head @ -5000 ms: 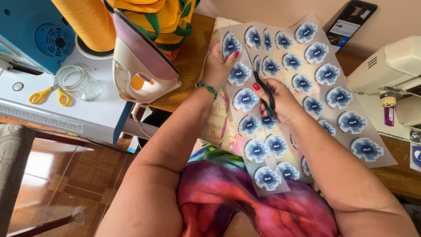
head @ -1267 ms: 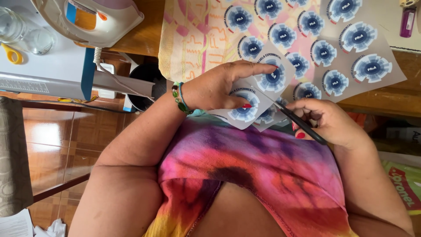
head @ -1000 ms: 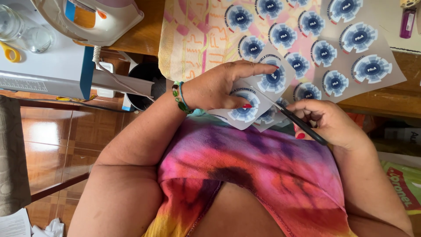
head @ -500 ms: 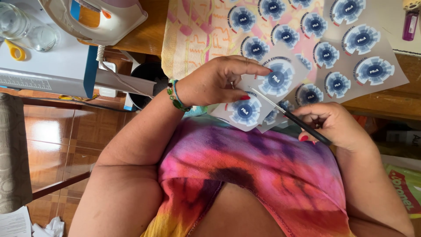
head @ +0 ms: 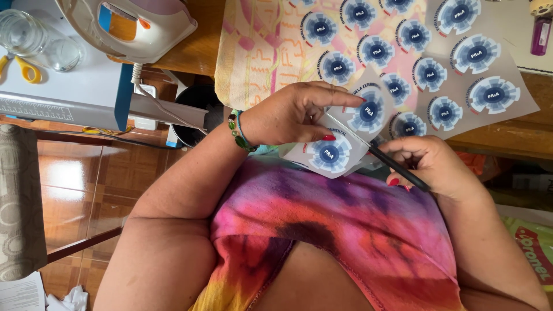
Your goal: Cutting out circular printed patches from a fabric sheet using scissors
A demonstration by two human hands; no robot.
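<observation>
My left hand [head: 291, 112] pinches the near end of a grey sheet printed with round blue emblems [head: 449, 75], thumb under and fingers on top of a strip [head: 340, 141] bearing two emblems. My right hand [head: 438, 167] grips black-handled scissors [head: 397, 167] whose blades meet the sheet between emblems, just right of my left fingers. The rest of the sheet lies spread over a patterned cloth [head: 259, 52] on the wooden table [head: 495, 138].
A clothes iron [head: 129, 26] rests on a white board at upper left, beside glass jars [head: 34, 40] and yellow-handled scissors [head: 20, 66]. A purple lighter [head: 541, 34] lies at top right. Tiled floor [head: 92, 190] and paper scraps sit lower left.
Five seconds ago both hands worked mid-sheet on the table; since then the view has dropped and the hands hold the sheet's near edge over my lap. In the last second the strip shifted slightly.
</observation>
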